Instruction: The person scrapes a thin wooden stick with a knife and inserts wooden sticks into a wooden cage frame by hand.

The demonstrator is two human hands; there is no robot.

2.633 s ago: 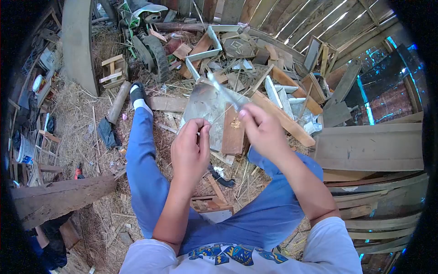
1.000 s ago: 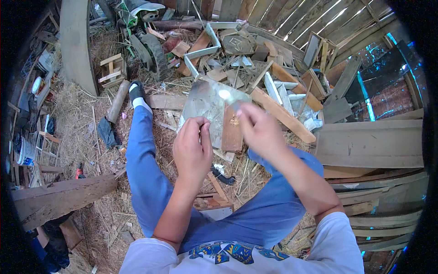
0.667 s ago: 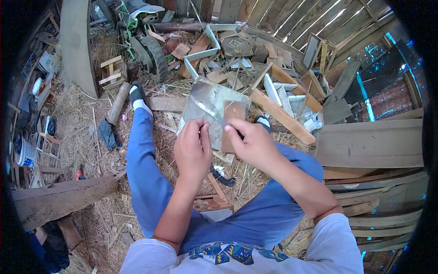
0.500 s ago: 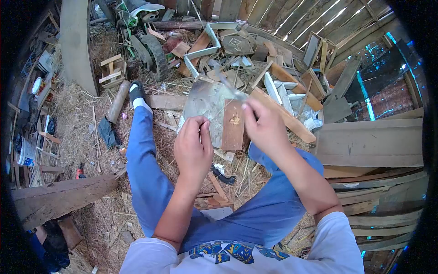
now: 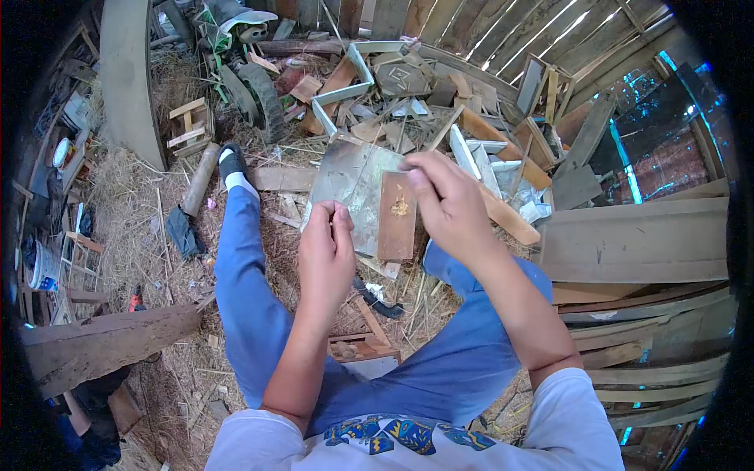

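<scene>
My left hand (image 5: 326, 255) is closed in a pinch above the near left edge of a worn grey panel (image 5: 345, 177). Whatever its fingertips hold is too small to make out. My right hand (image 5: 452, 206) curls with fingers and thumb together beside a short brown wooden board (image 5: 395, 231) that rests on the panel. What sits in its grip is hidden by the fingers. A pale, flaky patch marks the board's face. Both hands are apart from each other, over the space between my spread legs.
Scrap wood and a white angled frame (image 5: 365, 74) lie heaped beyond the panel. A wheeled machine's tyre (image 5: 261, 102) stands at back left. A thick beam (image 5: 110, 341) juts in from the left. Long planks (image 5: 636, 243) line the right. Straw covers the floor.
My right hand has swung slightly up and left; the long, blurred grey tool that stuck out of it no longer shows. My left hand has hardly moved, staying pinched.
</scene>
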